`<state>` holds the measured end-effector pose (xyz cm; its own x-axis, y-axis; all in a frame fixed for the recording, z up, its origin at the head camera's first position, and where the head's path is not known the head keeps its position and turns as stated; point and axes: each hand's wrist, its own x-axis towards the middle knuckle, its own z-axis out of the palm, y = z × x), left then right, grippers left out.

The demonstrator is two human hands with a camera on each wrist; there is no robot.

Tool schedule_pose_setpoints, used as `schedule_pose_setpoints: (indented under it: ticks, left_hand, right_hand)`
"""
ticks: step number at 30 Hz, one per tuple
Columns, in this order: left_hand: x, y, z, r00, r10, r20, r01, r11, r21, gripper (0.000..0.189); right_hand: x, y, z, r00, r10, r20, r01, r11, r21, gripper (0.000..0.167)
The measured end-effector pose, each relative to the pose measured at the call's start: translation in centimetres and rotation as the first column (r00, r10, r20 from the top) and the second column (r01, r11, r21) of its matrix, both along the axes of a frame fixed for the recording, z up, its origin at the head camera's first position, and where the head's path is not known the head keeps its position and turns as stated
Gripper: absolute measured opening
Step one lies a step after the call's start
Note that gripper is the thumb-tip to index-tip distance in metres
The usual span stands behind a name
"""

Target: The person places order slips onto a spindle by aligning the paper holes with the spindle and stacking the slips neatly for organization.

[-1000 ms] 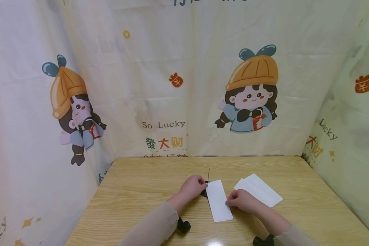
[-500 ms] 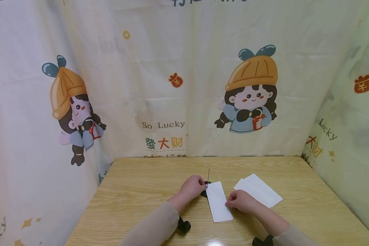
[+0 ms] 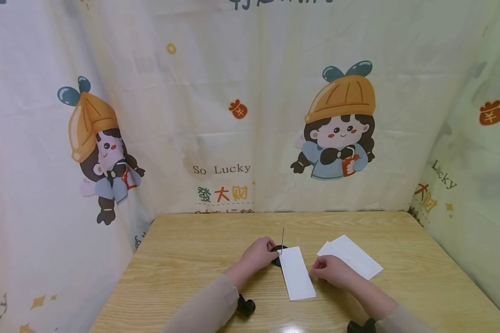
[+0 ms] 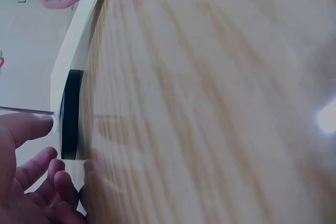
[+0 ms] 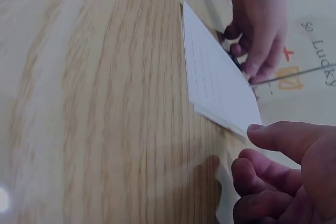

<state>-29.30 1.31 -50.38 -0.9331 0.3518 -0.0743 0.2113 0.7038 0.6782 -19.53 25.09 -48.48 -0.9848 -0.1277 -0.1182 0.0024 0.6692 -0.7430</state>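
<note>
A paper spike with a round black base point(image 3: 276, 262) and a thin upright metal rod point(image 3: 282, 238) stands near the middle of the table. White lined paper slips point(image 3: 297, 275) lie with their far left corner at the rod, on the base. My left hand point(image 3: 257, 254) is beside the spike; its thumb lies by the rod over the paper, and the fingers are apart from the thumb near the base point(image 4: 71, 124). At the right edge of the slips is my right hand point(image 3: 331, 271), thumb and fingers separated, the thumb tip close to a paper corner.
More white paper sheets point(image 3: 354, 256) lie overlapping to the right, partly behind my right hand. Both wrists carry black camera mounts point(image 3: 246, 306). A printed curtain point(image 3: 216, 138) stands behind the wooden table point(image 3: 183, 268).
My right hand has drawn slightly right, away from the slips' edge. The left hand has eased a little left. The slips' far end sits slightly lower.
</note>
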Motion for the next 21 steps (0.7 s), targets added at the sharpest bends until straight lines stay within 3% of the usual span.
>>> schedule_pose_setpoints:
  ticks: [9,16,21]
  left_hand:
    - [-0.1,-0.6,0.2,0.998,-0.056,0.037,0.055,0.998,0.031,0.027]
    - [-0.2,-0.8,0.1,0.996,-0.08,0.027,0.08,0.997,0.011,0.034]
    - [-0.2,-0.9,0.2,0.996,-0.085,0.035,0.085,0.996,-0.003,0.036]
  right_hand:
    - [-0.2,2.8,0.2,0.996,-0.065,-0.06,0.067,0.997,0.025,0.013]
    - [-0.5,6.0,0.1,0.985,-0.125,-0.118,0.14,0.981,0.136,0.025]
    - [-0.3,8.4,0.7,0.983,-0.154,-0.101,0.169,0.972,0.161,0.034]
